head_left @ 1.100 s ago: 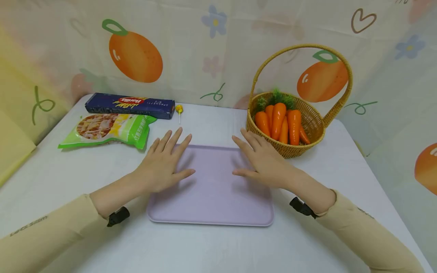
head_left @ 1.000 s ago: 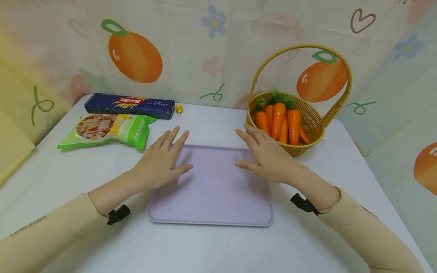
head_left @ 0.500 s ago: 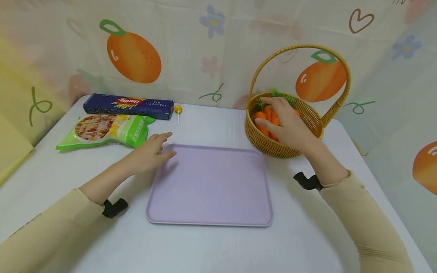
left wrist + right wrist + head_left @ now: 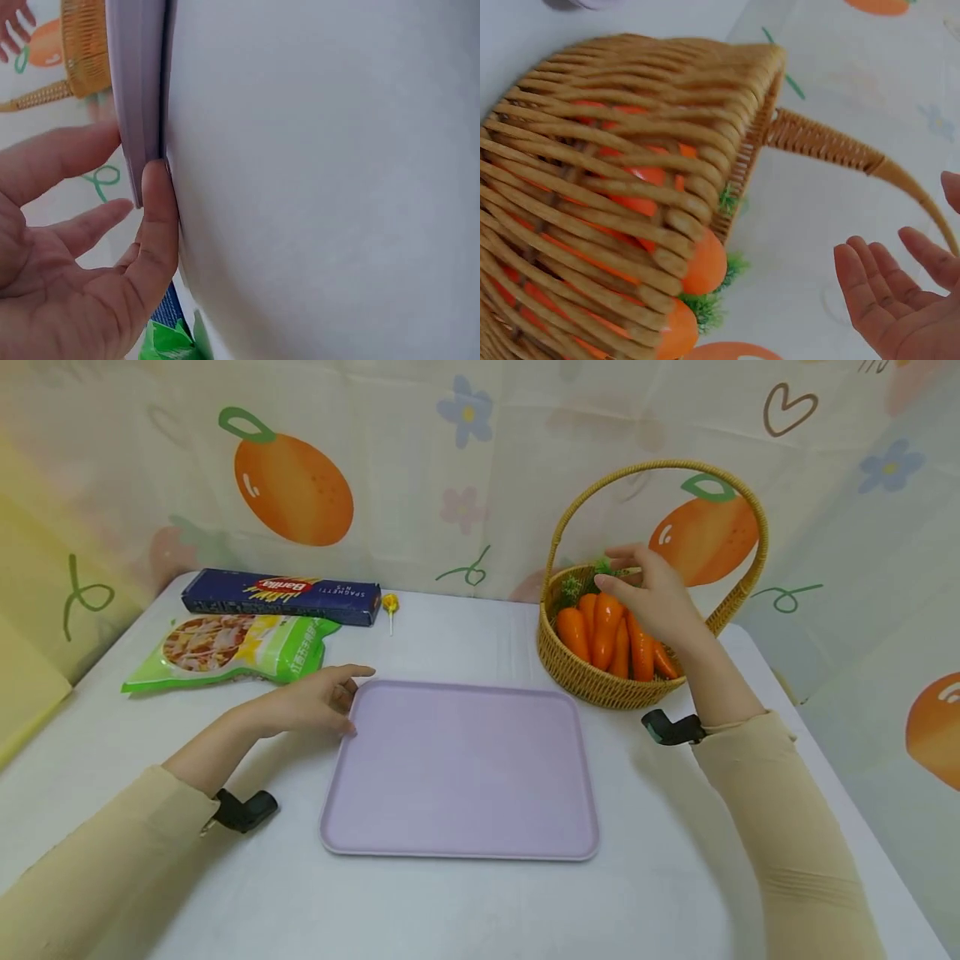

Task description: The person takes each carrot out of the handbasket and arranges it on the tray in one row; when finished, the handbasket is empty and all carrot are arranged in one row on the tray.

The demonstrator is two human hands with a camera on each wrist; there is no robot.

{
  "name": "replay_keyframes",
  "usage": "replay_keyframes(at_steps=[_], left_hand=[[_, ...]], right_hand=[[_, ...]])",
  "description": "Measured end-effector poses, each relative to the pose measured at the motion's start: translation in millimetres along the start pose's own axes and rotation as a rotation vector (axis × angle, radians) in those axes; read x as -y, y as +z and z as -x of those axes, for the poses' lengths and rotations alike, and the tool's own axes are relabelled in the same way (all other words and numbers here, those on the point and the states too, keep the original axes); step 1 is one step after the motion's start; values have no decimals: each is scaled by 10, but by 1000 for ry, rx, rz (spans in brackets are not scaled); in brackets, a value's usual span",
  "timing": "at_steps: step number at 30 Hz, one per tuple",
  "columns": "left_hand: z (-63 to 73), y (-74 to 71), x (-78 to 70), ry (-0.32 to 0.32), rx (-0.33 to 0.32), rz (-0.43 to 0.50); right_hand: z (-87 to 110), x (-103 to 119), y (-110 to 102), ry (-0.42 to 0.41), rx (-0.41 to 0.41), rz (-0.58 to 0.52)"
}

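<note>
My left hand (image 4: 315, 700) is at the far left corner of a flat lilac tray (image 4: 461, 768). In the left wrist view the thumb (image 4: 75, 154) meets the upper rim while a curled finger (image 4: 159, 210) lies against the underside, pinching the edge. Another finger extends past the corner. Over the wicker basket (image 4: 592, 683) my right hand (image 4: 660, 597) hovers below the arched handle, fingers relaxed and holding nothing. Several orange carrots (image 4: 606, 631) with green tops fill the basket, partly hidden by that hand. The right wrist view shows the hand apart from the basket wall (image 4: 592, 202).
Behind the left hand lie a green bag with a food picture (image 4: 232, 647) and a blue spaghetti box (image 4: 281, 597). A yellow lollipop (image 4: 391, 604) lies beside the box's right end. A printed cloth (image 4: 405, 468) hangs along the back of the white table (image 4: 450, 910).
From above the tray, the left hand has moved left and down to its corner, curling its fingers on the edge. The right hand has moved up and right over the basket.
</note>
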State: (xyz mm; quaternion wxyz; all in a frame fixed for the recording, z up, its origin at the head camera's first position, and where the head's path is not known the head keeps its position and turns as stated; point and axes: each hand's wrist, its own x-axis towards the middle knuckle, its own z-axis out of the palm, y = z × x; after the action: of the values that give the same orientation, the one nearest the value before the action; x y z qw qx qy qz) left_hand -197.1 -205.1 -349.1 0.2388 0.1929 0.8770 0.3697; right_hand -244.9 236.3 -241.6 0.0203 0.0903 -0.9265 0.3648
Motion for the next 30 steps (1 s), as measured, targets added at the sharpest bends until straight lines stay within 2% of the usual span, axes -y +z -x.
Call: replay_keyframes(at_steps=[6, 9, 13, 21, 25, 30], left_hand=[[6, -11, 35, -20, 42, 48], [1, -11, 37, -17, 54, 67], [5, -10, 48, -34, 61, 89], [23, -18, 55, -45, 64, 117], [32, -23, 43, -46, 65, 124], [40, -23, 34, -39, 73, 138]], right_hand=[[-170, -34, -98, 97, 9, -41], [-267, -50, -152, 150, 9, -108], [-376, -48, -199, 235, -4, -250], [-558, -108, -199, 379, 24, -383], [-619, -180, -167, 410, 25, -461], [-651, -259, -123, 429, 26, -421]])
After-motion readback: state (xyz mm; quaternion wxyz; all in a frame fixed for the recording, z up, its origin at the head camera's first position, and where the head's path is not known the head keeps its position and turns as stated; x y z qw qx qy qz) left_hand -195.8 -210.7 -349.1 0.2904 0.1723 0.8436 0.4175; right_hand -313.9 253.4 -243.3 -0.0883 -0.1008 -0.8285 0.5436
